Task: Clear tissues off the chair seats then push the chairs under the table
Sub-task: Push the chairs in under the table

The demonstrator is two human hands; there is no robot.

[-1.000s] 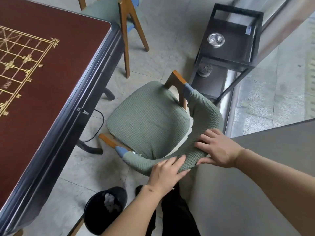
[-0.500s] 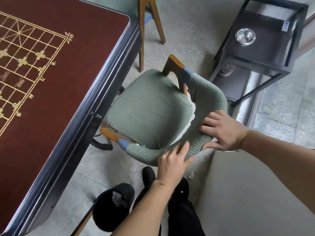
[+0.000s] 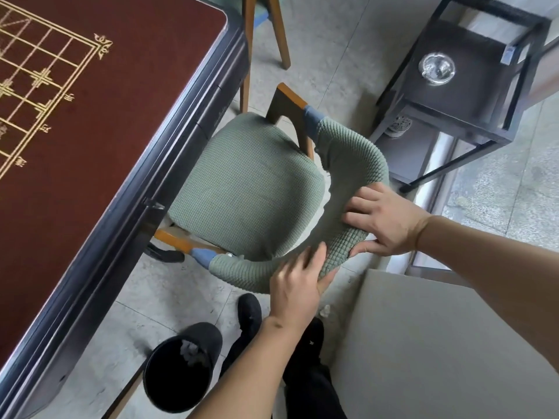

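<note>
Waffle-knit cloth chair (image 3: 251,189), glossy table (image 3: 90,116)

The chair (image 3: 245,189) in front of me has its front edge at the table (image 3: 169,152) rim, apparently just under it. A black side stand (image 3: 459,95) crowds its right, the bin (image 3: 181,367) stands by my feet, and bare floor (image 3: 329,65) lies open beyond.
</note>
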